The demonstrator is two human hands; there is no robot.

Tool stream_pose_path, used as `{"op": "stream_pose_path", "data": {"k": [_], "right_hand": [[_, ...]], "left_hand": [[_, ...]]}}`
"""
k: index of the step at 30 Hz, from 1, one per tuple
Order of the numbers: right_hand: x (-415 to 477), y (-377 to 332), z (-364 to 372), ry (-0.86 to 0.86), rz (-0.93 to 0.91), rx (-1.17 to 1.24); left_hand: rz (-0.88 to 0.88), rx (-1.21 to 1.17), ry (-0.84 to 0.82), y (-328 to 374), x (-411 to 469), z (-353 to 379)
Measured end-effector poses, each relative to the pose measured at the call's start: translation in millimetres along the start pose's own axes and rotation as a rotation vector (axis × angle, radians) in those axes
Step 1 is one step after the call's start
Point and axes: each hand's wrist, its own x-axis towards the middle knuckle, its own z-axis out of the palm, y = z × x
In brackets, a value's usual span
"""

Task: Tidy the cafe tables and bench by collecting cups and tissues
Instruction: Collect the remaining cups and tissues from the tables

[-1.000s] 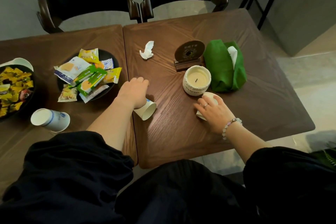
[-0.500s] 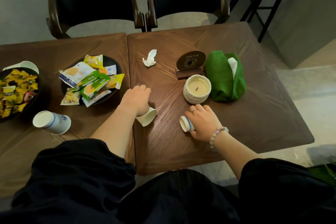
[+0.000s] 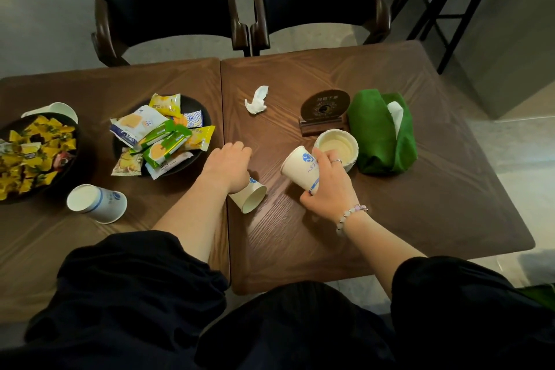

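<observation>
Right grip (image 3: 330,186) clamped round a tapered white paper cup (image 3: 297,167), now raised and tilted off the grained wooden tabletop (image 3: 390,219); earlier it lay flat. Left grip (image 3: 229,167) curled on second cup (image 3: 250,198), lying sideways

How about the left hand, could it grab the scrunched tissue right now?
Probably not right now: bare table lies between the left hand and the tissue, but that hand grips a paper cup.
</observation>
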Motion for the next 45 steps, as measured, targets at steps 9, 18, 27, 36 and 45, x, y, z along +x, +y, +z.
{"op": "stream_pose_path", "data": {"k": [9, 18, 27, 36, 45], "right_hand": [[14, -8, 10, 0.047, -0.015, 0.008], [31, -18, 27, 0.058, 0.189, 0.261], [35, -18, 48, -0.011, 0.328, 0.280], [36, -18, 51, -0.038, 0.315, 0.273], [36, -18, 54, -0.021, 0.327, 0.262]], "left_hand": [[-0.065, -0.218, 0.037, -5, 5, -3], [-0.073, -0.269, 0.035, -17, 4, -3], [-0.047, -0.216, 0.001, -29, 1, 2], [0.297, 0.160, -0.142, -18, -5, 17], [0.298, 0.180, -0.101, -15, -9, 23]]}}
